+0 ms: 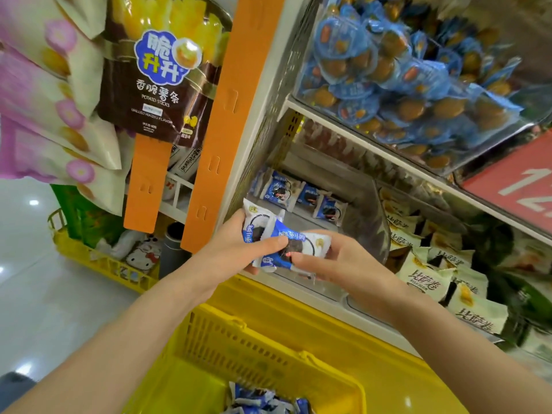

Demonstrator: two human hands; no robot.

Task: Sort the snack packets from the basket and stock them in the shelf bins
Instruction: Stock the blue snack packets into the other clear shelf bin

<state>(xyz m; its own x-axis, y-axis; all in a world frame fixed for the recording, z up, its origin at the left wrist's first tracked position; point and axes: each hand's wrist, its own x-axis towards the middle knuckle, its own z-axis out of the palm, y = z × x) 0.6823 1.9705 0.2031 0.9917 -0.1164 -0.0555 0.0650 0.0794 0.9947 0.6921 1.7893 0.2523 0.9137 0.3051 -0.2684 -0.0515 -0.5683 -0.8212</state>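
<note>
Clamps a small bunch of blue-and-white snack packets (276, 245) in the left grip (239, 249), thumb pressed across the top wrapper and fingers curled beneath. Pinches the right end of the same bunch with the right grip (337, 258), thumb and fingertips closed on the wrapper edge. Looks like at least 2 packets; cannot tell the exact count under the fingers.

Uses 2 grips on 1 bunch, probably to square it up or to peel off a single packet before the drop. Holds the bunch just over the front lip of the clear shelf bin (369, 216) directly behind both grips. Points to that bin as the likely destination, given the matching stocked packets (301, 195) lined along its back.

Finds more blue packets (260, 398) in the yellow basket (268, 339) right below the wrists, set close for short reaches. Calls for care just right of the right grip, beside a neighbouring bin of pale green packets (433, 273), against dropping into the wrong compartment.

Shows, 1 shelf above the grips, a bin of blue round packs (403, 70). Shows, up and to the left and well apart, an orange hanging strip (227, 130) and a potato sticks bag (155, 85).
</note>
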